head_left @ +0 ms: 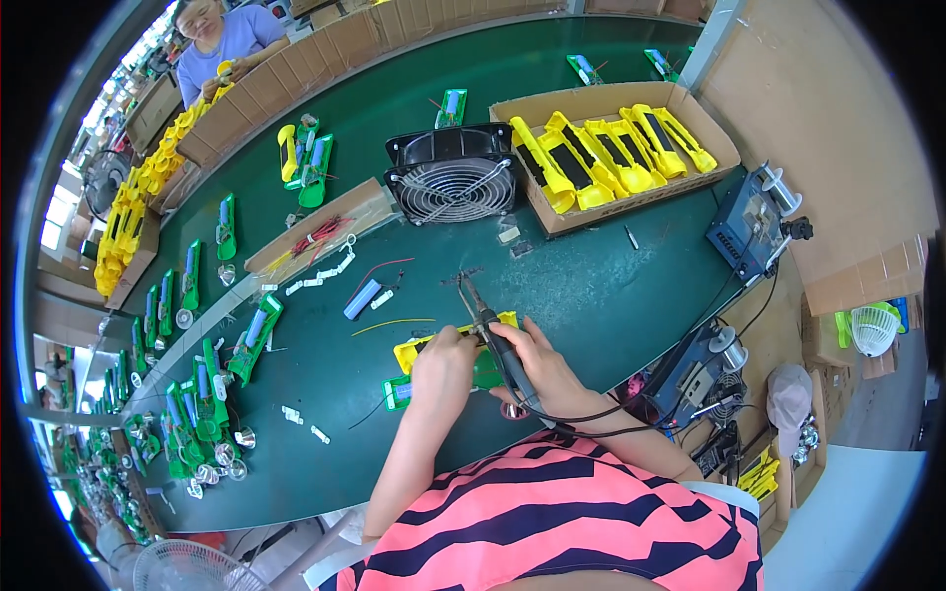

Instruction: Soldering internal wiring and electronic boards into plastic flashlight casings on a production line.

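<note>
My right hand [542, 372] grips a soldering iron [508, 360] by its dark handle, the tip slanting up and away over the green table. Beside it my left hand [443, 366] is closed over a yellow plastic casing part [405, 355]. A green casing [398, 393] shows under that hand, with a thin dark wire trailing to its left. What my left fingertips pinch is partly hidden. A round reflector [513, 410] sits under my right hand. Farther off lie a blue cylindrical cell [363, 299], a white connector piece [382, 298] and a yellow wire [394, 322].
A black fan [453, 187] stands ahead, next to a cardboard box [611, 204] of yellow casings. Several green assemblies [202, 399] crowd the left. Blue soldering stations [741, 231] with solder spools stand right; the iron's cable crosses my right forearm. Another person [229, 44] works beyond a cardboard barrier.
</note>
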`<state>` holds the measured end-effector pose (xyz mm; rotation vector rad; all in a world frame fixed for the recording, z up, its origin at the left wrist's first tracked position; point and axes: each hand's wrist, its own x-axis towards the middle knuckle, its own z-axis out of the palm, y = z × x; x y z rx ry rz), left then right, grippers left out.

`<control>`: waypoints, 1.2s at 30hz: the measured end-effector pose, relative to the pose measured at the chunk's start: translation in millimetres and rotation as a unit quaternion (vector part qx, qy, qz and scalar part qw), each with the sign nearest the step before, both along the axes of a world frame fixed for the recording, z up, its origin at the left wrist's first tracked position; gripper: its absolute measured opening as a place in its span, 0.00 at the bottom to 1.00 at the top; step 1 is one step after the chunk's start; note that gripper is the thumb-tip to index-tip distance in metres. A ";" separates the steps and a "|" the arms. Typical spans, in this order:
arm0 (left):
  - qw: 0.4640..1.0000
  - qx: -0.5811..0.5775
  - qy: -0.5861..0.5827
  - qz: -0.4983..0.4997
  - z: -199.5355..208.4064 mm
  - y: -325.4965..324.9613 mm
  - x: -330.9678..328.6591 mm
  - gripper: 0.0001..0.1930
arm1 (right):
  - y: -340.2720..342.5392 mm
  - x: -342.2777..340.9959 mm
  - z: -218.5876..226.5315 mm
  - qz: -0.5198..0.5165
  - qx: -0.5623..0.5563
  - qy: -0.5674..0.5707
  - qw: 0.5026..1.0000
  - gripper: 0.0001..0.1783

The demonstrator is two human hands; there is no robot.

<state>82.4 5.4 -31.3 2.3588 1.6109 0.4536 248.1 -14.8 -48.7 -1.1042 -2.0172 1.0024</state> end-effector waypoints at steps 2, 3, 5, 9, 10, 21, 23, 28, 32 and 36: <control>0.993 0.057 -0.097 0.034 24.7 -5.2 -8.0 0.07 | 3.2 4.7 -4.4 -0.005 -0.009 -0.008 1.000 0.42; 0.993 0.078 -0.067 0.053 43.1 -13.4 -19.5 0.09 | 3.8 4.5 -3.5 -0.008 0.009 -0.001 1.000 0.42; 0.995 0.004 0.010 0.100 53.2 -30.0 -38.9 0.09 | 6.0 4.7 -1.6 -0.008 0.022 0.002 1.000 0.41; 0.994 0.072 -0.045 0.066 15.6 -37.2 -27.4 0.09 | 11.5 5.6 4.4 -0.004 0.028 0.001 1.000 0.41; 0.989 0.086 -0.094 0.077 5.6 -38.6 -20.3 0.09 | 14.0 5.5 4.6 0.003 0.014 0.004 1.000 0.41; 0.967 0.128 -0.213 0.059 -21.2 -38.8 -10.6 0.07 | -3.5 9.4 -19.2 -0.117 0.075 0.101 0.985 0.27; 0.969 0.094 -0.218 0.066 -14.2 -40.2 -11.7 0.06 | -18.1 12.8 -20.8 -0.166 0.104 0.119 0.973 0.18; 0.959 -0.018 -0.251 0.130 -10.0 -41.7 -17.5 0.05 | -44.0 14.7 -8.8 -0.149 0.131 0.116 0.973 0.08; 0.965 -0.013 -0.229 0.128 -7.5 -35.6 -17.5 0.05 | -52.0 1.7 -28.3 -0.254 0.057 0.249 0.933 0.08; 0.968 -0.015 -0.214 0.128 -10.3 -34.4 -16.0 0.05 | -56.4 -4.1 -35.0 -0.300 -0.054 0.314 0.899 0.09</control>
